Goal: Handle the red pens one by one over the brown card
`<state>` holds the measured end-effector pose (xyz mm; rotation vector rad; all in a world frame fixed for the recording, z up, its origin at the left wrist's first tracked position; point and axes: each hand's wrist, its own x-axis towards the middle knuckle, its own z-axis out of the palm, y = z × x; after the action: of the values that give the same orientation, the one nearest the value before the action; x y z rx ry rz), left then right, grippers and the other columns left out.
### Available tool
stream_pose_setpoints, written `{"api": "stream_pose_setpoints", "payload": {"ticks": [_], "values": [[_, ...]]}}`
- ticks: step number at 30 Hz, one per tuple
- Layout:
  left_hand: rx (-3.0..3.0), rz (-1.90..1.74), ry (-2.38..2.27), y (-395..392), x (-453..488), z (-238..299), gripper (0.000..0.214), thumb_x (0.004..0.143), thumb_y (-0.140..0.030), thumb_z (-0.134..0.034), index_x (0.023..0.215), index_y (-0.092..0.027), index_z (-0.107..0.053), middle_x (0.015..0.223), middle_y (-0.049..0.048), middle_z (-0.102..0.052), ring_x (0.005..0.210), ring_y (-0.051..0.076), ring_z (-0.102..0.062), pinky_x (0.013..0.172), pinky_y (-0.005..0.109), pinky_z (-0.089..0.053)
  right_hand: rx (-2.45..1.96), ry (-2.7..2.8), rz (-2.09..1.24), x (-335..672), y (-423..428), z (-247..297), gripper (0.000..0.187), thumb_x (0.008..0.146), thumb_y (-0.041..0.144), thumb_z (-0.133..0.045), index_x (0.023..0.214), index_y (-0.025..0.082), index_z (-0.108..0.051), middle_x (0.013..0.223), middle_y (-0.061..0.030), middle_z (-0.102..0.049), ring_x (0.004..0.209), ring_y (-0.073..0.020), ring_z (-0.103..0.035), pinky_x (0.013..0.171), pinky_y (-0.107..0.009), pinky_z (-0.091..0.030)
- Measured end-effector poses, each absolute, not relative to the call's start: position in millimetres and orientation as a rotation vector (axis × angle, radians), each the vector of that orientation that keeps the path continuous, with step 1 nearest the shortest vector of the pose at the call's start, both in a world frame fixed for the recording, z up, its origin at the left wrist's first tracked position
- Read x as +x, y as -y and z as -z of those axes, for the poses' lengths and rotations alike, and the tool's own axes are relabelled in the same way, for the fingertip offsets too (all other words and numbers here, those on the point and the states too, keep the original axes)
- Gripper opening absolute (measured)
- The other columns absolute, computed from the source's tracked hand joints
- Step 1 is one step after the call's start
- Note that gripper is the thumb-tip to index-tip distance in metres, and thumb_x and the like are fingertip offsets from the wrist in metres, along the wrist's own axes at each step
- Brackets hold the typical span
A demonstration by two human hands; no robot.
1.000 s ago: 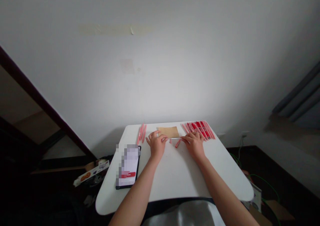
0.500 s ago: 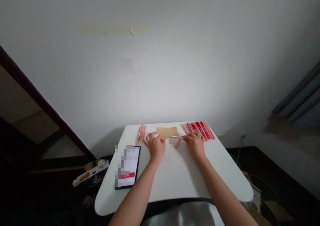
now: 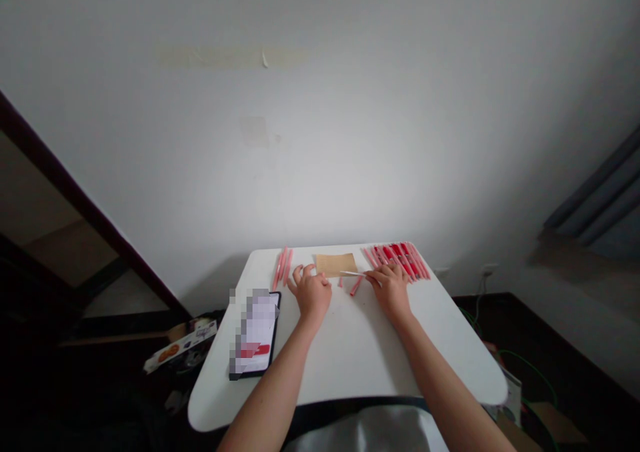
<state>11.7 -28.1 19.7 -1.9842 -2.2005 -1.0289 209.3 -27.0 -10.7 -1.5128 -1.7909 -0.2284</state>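
Note:
My right hand (image 3: 393, 289) is closed in a pinch around a thin white stick (image 3: 353, 273), perhaps a pen refill, whose tip points left. Opposite it, my left hand (image 3: 311, 293) has thumb and forefinger pressed together, with the other fingers lifted; whatever they pinch is too small to make out. Between the hands lie a pink pen part (image 3: 355, 287) and a smaller pink piece (image 3: 341, 283). Just beyond the stick is a tan rectangular sheet (image 3: 336, 265).
Several pink and red pens (image 3: 405, 259) lie in a row at the back right of the white table (image 3: 350, 365). A few pink pens (image 3: 283, 267) are at the back left. A phone (image 3: 257, 335) rests at the left, and a wall stands behind.
My left hand has shifted very slightly, its fingertips turning a little. The right hand and the stick stay almost in the same place.

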Motion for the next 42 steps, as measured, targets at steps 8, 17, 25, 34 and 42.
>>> {"api": "stream_pose_setpoints", "payload": {"ticks": [8,17,25,34,42], "values": [[-2.007,1.018,2.201,25.0,9.0,-15.2,0.027,0.081,-0.023,-0.051,0.065,-0.022,-0.072,0.123,0.0058,-0.063,0.127,0.031,-0.037,0.106,0.056,-0.020,-1.485,1.784,0.235,208.5,26.6,10.7,0.021,0.091,0.033,-0.055,0.091,0.028,-0.075,0.087,-0.0051,-0.068,0.094,-0.0235,-0.048,0.087,-0.040,-0.028],[-2.000,0.995,2.220,25.6,8.6,-17.5,0.026,0.082,-0.025,-0.053,0.065,-0.023,-0.073,0.127,0.0055,-0.061,0.126,0.031,-0.038,0.105,0.055,-0.023,-1.521,1.800,0.214,207.6,27.0,9.6,0.017,0.090,0.030,-0.058,0.092,0.029,-0.075,0.087,-0.0039,-0.068,0.095,-0.0233,-0.049,0.087,-0.039,-0.028],[-2.016,0.994,2.202,25.7,7.3,-18.0,0.028,0.083,-0.025,-0.052,0.066,-0.023,-0.073,0.127,0.0040,-0.062,0.126,0.030,-0.037,0.105,0.052,-0.022,-1.553,1.800,0.209,206.0,30.0,5.8,0.017,0.090,0.029,-0.059,0.092,0.029,-0.076,0.087,-0.0043,-0.068,0.095,-0.0229,-0.050,0.087,-0.039,-0.029],[-2.024,1.045,2.171,23.5,4.2,-15.7,0.017,0.079,-0.024,-0.060,0.070,-0.028,-0.075,0.126,0.0000,-0.064,0.125,0.030,-0.039,0.107,0.053,-0.023,-1.507,1.762,0.213,207.6,28.8,7.5,0.016,0.089,0.030,-0.060,0.090,0.029,-0.076,0.089,-0.0036,-0.069,0.098,-0.0238,-0.048,0.088,-0.040,-0.028],[-2.172,1.048,2.144,21.3,5.1,-19.7,0.012,0.073,-0.029,-0.072,0.084,-0.033,-0.075,0.129,-0.0016,-0.062,0.126,0.029,-0.038,0.111,0.057,-0.016,-1.483,1.786,0.225,208.0,27.9,8.9,0.016,0.089,0.030,-0.060,0.091,0.032,-0.076,0.091,-0.0036,-0.068,0.100,-0.0240,-0.046,0.091,-0.042,-0.027]]}}
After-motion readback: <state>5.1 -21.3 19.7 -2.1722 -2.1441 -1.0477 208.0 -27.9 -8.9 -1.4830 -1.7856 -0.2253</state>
